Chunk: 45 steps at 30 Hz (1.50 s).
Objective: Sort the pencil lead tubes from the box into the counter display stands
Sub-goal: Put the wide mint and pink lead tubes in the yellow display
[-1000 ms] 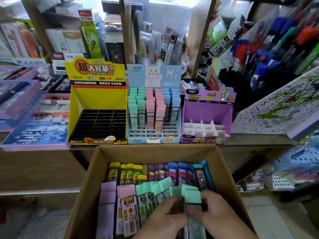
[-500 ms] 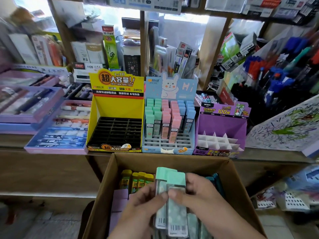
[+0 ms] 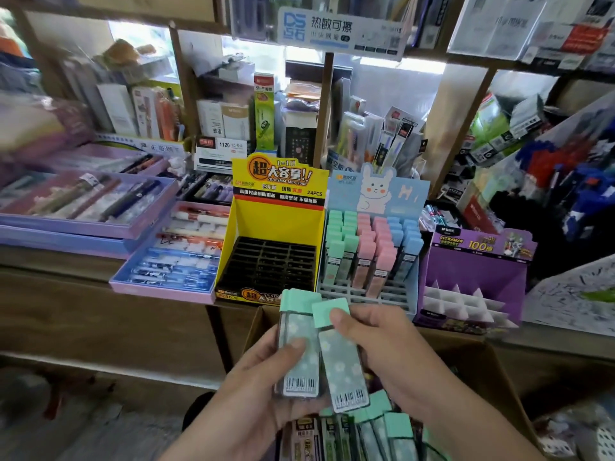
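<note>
Two mint-green lead tubes with flower print are held up above the cardboard box (image 3: 496, 371). My left hand (image 3: 263, 390) grips the left green tube (image 3: 299, 344) and my right hand (image 3: 389, 351) grips the right green tube (image 3: 342, 354), thumb on its cap. More green and other tubes (image 3: 372, 430) lie in the box below. On the counter stand a yellow display stand (image 3: 276, 227) with an empty black grid, a blue rabbit display stand (image 3: 372, 261) holding green, pink and blue tubes with free front slots, and a purple display stand (image 3: 472, 281) with empty white dividers.
Flat purple and blue trays of pens (image 3: 166, 254) lie on the wooden counter (image 3: 100, 294) to the left. Shelves behind hold boxed stationery. A rack of blue and red pens (image 3: 572, 181) and a scribbled test sheet (image 3: 572, 294) stand at the right.
Both hands have lifted the two green tubes out of the box and raised them toward the stands. The view has tilted upward, showing more of the shelves.
</note>
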Motion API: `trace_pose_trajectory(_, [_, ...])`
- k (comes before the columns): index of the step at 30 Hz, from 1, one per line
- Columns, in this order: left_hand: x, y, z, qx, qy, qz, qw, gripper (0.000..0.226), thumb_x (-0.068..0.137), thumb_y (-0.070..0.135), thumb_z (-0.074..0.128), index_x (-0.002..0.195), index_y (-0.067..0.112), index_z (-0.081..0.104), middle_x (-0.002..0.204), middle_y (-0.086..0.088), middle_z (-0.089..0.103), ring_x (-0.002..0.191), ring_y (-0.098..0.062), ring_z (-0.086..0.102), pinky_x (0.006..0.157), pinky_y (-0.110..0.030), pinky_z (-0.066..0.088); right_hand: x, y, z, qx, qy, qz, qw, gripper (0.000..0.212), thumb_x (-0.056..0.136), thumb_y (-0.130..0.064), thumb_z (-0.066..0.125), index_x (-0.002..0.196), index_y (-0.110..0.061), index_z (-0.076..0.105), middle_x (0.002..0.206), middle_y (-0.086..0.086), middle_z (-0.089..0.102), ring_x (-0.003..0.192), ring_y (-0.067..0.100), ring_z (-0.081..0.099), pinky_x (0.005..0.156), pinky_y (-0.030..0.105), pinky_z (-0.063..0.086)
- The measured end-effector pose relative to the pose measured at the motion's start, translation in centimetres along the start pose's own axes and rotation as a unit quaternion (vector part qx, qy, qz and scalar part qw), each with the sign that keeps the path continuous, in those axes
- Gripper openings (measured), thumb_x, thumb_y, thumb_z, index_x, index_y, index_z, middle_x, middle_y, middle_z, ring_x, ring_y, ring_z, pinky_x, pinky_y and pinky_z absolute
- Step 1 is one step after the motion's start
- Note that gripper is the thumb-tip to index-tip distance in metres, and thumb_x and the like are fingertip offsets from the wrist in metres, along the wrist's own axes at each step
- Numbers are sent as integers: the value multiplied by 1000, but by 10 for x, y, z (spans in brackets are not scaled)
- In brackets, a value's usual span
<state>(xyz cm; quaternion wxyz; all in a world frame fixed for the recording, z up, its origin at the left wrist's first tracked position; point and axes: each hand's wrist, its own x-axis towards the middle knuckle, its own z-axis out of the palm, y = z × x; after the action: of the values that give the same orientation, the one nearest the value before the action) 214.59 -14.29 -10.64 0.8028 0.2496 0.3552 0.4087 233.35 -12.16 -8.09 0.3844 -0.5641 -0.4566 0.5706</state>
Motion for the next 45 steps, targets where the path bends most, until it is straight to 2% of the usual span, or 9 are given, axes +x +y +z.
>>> trace_pose_trajectory(2, [3, 2, -5, 19, 29, 42, 999, 26, 87, 18, 68, 110, 24, 78, 121, -17, 75, 108, -37, 73, 79, -47, 63, 6, -6, 2, -12, 2, 1, 1000, 25, 95, -35, 70, 102, -13, 81, 108, 7, 79, 111, 28, 71, 107, 55, 50])
trace_pose_trajectory(5, [7, 5, -12, 42, 50, 90, 994, 24, 86, 21, 70, 108, 23, 79, 120, -15, 75, 108, -34, 74, 79, -42, 63, 14, -11, 4, -5, -2, 1, 1000, 30, 87, -40, 75, 100, -14, 82, 111, 1, 79, 117, 22, 68, 112, 51, 45])
trace_pose_trajectory(10, [14, 4, -29, 71, 96, 182, 976, 28, 88, 26, 70, 114, 20, 77, 115, -19, 76, 109, -40, 72, 90, -50, 60, 25, -21, 1, -20, 14, -57, 998, 45, 79, -45, 76, 103, -6, 78, 109, 32, 68, 83, 28, 57, 79, 39, 46])
trace_pose_trajectory(15, [18, 2, -33, 29, 166, 257, 952, 27, 81, 30, 73, 107, 24, 80, 107, -16, 79, 98, -32, 77, 73, -34, 62, 36, -44, 1, -54, 43, -122, 990, 17, 92, -11, 73, 109, -14, 72, 91, 5, 80, 68, 13, 67, 55, 21, 52])
trace_pose_trajectory(22, [23, 3, -44, -63, 242, 291, 923, 20, 89, 21, 68, 106, 17, 77, 103, -18, 79, 93, -37, 77, 65, -31, 62, 57, -91, 15, -169, 75, -227, 956, 18, 95, -12, 71, 104, -27, 66, 80, -7, 77, 60, 5, 71, 45, 13, 50])
trace_pose_trajectory(26, [26, 0, -48, -77, 249, 273, 926, 18, 97, 13, 64, 111, 11, 74, 101, -19, 79, 92, -36, 78, 63, -30, 62, 85, -104, 32, -202, 79, -244, 945, 15, 97, -10, 68, 105, -23, 70, 89, 3, 73, 70, 14, 77, 65, 28, 64])
trace_pose_trajectory(31, [28, -1, -50, -63, 245, 266, 930, 19, 97, 15, 65, 112, 8, 74, 99, -18, 79, 91, -35, 78, 64, -30, 62, 124, -105, 53, -294, 111, -277, 908, 13, 95, -11, 70, 99, -24, 71, 88, 6, 71, 81, 24, 74, 81, 44, 63])
trace_pose_trajectory(36, [29, -1, -51, -50, 242, 270, 931, 17, 97, 14, 65, 108, 7, 76, 97, -19, 79, 89, -35, 78, 63, -29, 62, 148, -108, 69, -352, 139, -312, 871, 16, 93, -13, 72, 108, -15, 76, 83, -7, 67, 80, 13, 64, 81, 33, 57])
trace_pose_trajectory(45, [31, 0, -53, -54, 238, 274, 930, 16, 97, 13, 64, 106, 8, 76, 94, -20, 79, 87, -35, 78, 61, -29, 61, 166, -105, 84, -372, 126, -323, 861, 14, 93, -11, 73, 106, -12, 77, 79, -10, 63, 73, 12, 64, 73, 23, 52])
